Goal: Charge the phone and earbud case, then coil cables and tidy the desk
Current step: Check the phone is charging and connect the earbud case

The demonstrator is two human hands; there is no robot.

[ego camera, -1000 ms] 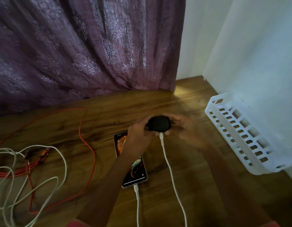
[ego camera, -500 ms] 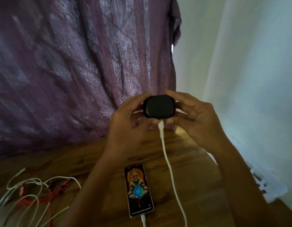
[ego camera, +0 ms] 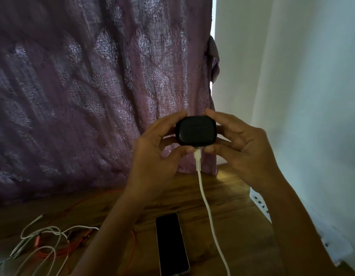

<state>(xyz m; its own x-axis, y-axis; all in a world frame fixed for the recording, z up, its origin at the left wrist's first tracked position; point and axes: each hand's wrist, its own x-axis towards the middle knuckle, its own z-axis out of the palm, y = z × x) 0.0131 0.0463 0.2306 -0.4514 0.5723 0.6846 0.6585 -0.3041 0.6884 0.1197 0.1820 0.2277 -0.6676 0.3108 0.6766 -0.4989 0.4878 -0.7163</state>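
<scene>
A black earbud case [ego camera: 195, 130] is held up in front of the curtain, well above the desk. My left hand [ego camera: 159, 145] grips its left side and my right hand [ego camera: 235, 142] grips its right side, thumbs beneath. A white cable [ego camera: 207, 206] is plugged into the case's underside and hangs down to the frame's bottom edge. The phone [ego camera: 170, 244] lies flat on the wooden desk [ego camera: 238, 216] below, its screen dark. Its lower end is cut off by the frame.
A loose tangle of white cables [ego camera: 45, 238] and orange cables [ego camera: 59, 252] lies on the desk at the left. A white slotted basket [ego camera: 261, 203] stands at the right, mostly behind my right arm. A purple curtain [ego camera: 93, 96] hangs behind; a white wall is at the right.
Both hands have lifted the earbud case from just above the desk up to curtain height, the cable still attached. The phone's screen, lit before, has gone dark.
</scene>
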